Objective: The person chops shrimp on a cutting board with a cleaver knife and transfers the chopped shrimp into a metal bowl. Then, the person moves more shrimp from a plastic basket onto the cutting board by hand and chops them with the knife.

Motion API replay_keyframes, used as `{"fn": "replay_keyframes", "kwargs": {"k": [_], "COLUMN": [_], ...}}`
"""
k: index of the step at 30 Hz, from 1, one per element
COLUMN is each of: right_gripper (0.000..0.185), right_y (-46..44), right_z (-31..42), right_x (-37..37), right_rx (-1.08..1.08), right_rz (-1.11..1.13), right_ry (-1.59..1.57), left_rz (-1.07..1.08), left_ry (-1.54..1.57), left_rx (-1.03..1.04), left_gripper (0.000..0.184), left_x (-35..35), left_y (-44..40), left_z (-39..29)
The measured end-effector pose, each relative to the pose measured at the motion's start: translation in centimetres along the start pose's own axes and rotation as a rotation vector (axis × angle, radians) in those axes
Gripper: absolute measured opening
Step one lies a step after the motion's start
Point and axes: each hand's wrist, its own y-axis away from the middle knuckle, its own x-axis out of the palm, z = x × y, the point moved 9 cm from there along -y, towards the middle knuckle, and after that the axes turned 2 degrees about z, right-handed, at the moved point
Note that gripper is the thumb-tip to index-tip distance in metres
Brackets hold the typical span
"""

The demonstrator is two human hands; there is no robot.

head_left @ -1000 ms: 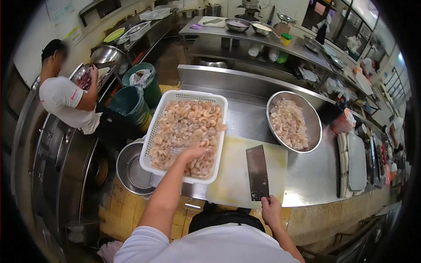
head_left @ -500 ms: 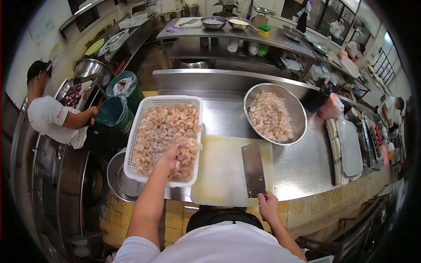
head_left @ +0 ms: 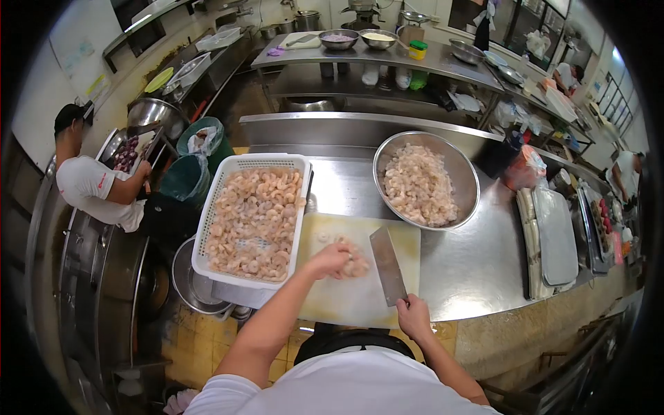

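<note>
My left hand point(head_left: 332, 261) is over the white cutting board point(head_left: 318, 301), its fingers curled at a small cluster of peeled shrimp point(head_left: 356, 264); part of its grip is hidden. A loose shrimp point(head_left: 323, 237) lies just beyond it. My right hand point(head_left: 414, 315) is closed round the handle of a cleaver point(head_left: 389, 268), whose broad blade is over the board's right side. Left of the board, a white perforated basket point(head_left: 199, 257) holds many peeled shrimp. A steel bowl point(head_left: 472, 187) of pale shrimp pieces stands behind the board to the right.
A steel pot point(head_left: 185, 280) sits low beside the basket. At left, a person point(head_left: 104, 176) works near green bins point(head_left: 185, 178). Trays point(head_left: 553, 235) and a plastic bag point(head_left: 523, 168) lie to the right. A raised metal ledge point(head_left: 332, 124) runs behind the worktop.
My left hand has moved right from the basket to the board with shrimp, which now lie there. My right hand has shifted slightly left and up with the cleaver, its blade more tilted.
</note>
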Motion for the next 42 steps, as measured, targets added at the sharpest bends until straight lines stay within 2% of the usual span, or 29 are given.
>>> {"fn": "replay_keyframes", "kwargs": {"k": [2,5,7,9,11,13,16,17,19,21,23,26,29,33,37,40,42], "right_gripper": [0.035,0.035,0.034,0.032,0.032,0.032,0.032,0.032,0.032,0.032,0.031,0.030,0.029,0.029,0.028,0.028,0.029], "right_y": [0.3,1.2,1.3,1.6,2.4,3.1,3.8,4.0,4.2,4.2,4.1,4.0,3.7,2.9,2.3,1.8,1.8], "right_z": [0.5,1.5,1.6,1.1,1.3,1.5,1.6,1.6,1.4,1.1,1.2,0.8,0.8,0.1,-0.6,-1.1,-1.0], "right_x": [-0.4,-0.9,-0.8,-0.5,-0.6,-0.5,0.2,0.5,0.9,1.5,1.6,1.7,1.4,1.3,0.9,0.7,0.5], "right_rx": [-0.022,-0.023,-0.014,0.001,0.015,0.035,0.073,0.091,0.103,0.085,0.081,0.089,0.090,0.059,0.049,0.032,0.023], "right_rz": [-0.025,-0.031,-0.016,-0.003,-0.020,-0.045,-0.072,-0.072,-0.081,-0.103,-0.103,-0.106,-0.087,-0.081,-0.051,-0.038,-0.036], "right_ry": [0.068,0.108,0.135,0.179,0.171,0.160,0.150,0.157,0.146,0.100,0.106,0.108,0.104,0.100,0.091,0.103,0.093], "left_rz": [-0.136,-0.417,-0.591,-0.839,-0.900,-0.923,-0.755,-0.817,-0.771,-0.682,-0.547,-0.507,-0.259,-0.155,-0.080,0.054,-0.055], "left_ry": [-0.247,-0.724,-0.556,-0.408,-0.362,-0.452,-0.402,-0.437,-0.174,-0.049,-0.071,0.298,0.606,0.881,0.954,0.816,0.601], "left_rx": [0.072,0.332,0.376,0.393,0.457,0.268,0.118,0.040,0.019,0.017,0.036,-0.063,0.016,0.119,0.194,0.220,0.207], "left_gripper": [0.048,0.039,0.030,0.032,0.040,0.059,0.082,0.089,0.085,0.078,0.068,0.055,0.048,0.029,0.025,0.025,0.019], "left_x": [-0.2,-3.8,-8.8,-15.5,-23.4,-27.4,-28.5,-28.7,-27.1,-26.1,-25.1,-25.6,-22.9,-20.6,-18.8,-15.0,-12.5], "left_y": [-0.3,2.1,5.7,8.1,6.2,4.6,0.7,-0.2,-0.7,-0.2,0.3,-0.3,-0.1,0.8,3.4,5.7,6.0], "left_z": [-0.4,-5.8,-9.7,-10.7,-8.3,-6.2,-3.9,-3.2,-2.7,-2.5,-2.1,1.9,3.1,2.7,0.4,-2.6,-3.9]}}
